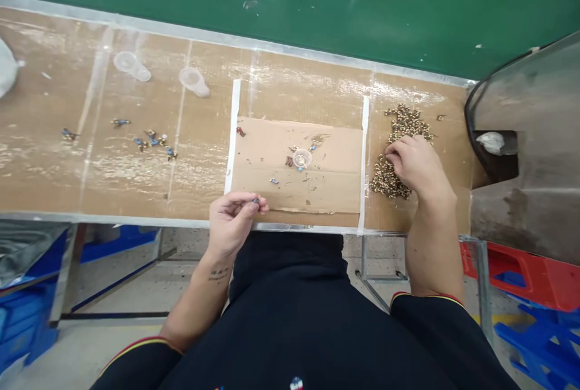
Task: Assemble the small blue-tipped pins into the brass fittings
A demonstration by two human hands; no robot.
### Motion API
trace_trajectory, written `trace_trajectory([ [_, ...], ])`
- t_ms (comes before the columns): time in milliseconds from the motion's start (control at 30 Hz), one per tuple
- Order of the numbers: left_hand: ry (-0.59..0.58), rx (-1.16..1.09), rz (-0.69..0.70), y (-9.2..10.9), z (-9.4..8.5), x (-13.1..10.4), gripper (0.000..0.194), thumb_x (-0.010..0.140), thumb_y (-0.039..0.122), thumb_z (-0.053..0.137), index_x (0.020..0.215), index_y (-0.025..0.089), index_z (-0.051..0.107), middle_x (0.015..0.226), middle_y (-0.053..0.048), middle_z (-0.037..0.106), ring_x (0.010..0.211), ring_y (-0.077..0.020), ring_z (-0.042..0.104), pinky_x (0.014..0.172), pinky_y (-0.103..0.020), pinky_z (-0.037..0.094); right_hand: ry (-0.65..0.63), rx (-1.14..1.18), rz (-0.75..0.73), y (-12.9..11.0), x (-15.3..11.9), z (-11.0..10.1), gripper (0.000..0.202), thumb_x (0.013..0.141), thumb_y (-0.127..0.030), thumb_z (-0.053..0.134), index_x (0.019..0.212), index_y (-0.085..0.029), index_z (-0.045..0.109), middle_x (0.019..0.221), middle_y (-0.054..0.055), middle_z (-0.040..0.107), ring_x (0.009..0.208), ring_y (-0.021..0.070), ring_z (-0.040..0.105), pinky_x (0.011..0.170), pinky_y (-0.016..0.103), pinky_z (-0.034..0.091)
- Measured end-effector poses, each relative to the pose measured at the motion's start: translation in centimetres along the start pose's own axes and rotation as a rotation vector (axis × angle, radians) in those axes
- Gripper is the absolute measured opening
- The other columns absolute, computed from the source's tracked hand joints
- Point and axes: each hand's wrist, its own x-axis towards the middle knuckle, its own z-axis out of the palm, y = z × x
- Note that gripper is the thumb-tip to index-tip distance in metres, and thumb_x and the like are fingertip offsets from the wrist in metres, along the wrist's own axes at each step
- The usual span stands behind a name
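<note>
Near the front edge of the table, my left hand (233,215) pinches a small dark-blue piece (256,200) between thumb and fingertips. My right hand (414,160) reaches over a pile of small brass-and-black ring-like parts (392,182), its thumb and forefinger closed together; whether a part sits between them is too small to tell. Between the hands lies a cardboard sheet (335,188) carrying a small clear cup (302,159). Around the cup are little blue pieces, and one blue-and-white piece (274,180) lies closer to my left hand. A dark red piece (240,131) rests at the sheet's upper left corner.
Several blue-and-brass pieces (154,138) lie scattered on the left of the table (49,191). Two clear plastic scoop-like containers (194,81) lie behind them. White tape strips (364,160) flank the cardboard. A grey metal machine (539,154) with a black cable stands at the right.
</note>
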Motion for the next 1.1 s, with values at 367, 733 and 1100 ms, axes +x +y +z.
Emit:
trace_trajectory([
  [367,-0.084,-0.047,-0.018,0.3,1.1,0.0,0.033,0.062,0.037,0.099,0.075,0.017,0.076,0.065,-0.002,0.075,0.058,-0.0131,0.073,0.056,-0.020,0.063,0.011,0.051,0.036,0.4,-0.7,0.0,0.013,0.090,-0.021,0.059,0.083,-0.022,0.070,0.090,0.010,0.070,0.089,0.0282,0.059,0.086,0.045,0.049],
  [733,-0.091,-0.046,-0.029,0.1,1.7,-1.9,0.028,0.065,0.035,0.098,0.075,0.018,0.078,0.068,-0.003,0.077,0.062,-0.0139,0.074,0.061,-0.023,0.064,0.224,0.192,-0.013,0.0,-1.0,-0.9,0.011,0.094,-0.024,0.053,0.087,-0.025,0.061,0.101,0.010,0.069,0.097,0.0301,0.061,0.089,0.047,0.048],
  [1100,-0.153,-0.011,-0.035,0.5,1.7,-4.0,0.026,0.067,0.034,0.096,0.078,0.018,0.079,0.070,-0.004,0.077,0.062,-0.0138,0.072,0.060,-0.023,0.062,0.323,0.313,0.129,0.6,-1.8,-0.4,0.010,0.092,-0.026,0.055,0.084,-0.025,0.061,0.090,0.008,0.070,0.087,0.0266,0.065,0.083,0.041,0.054],
])
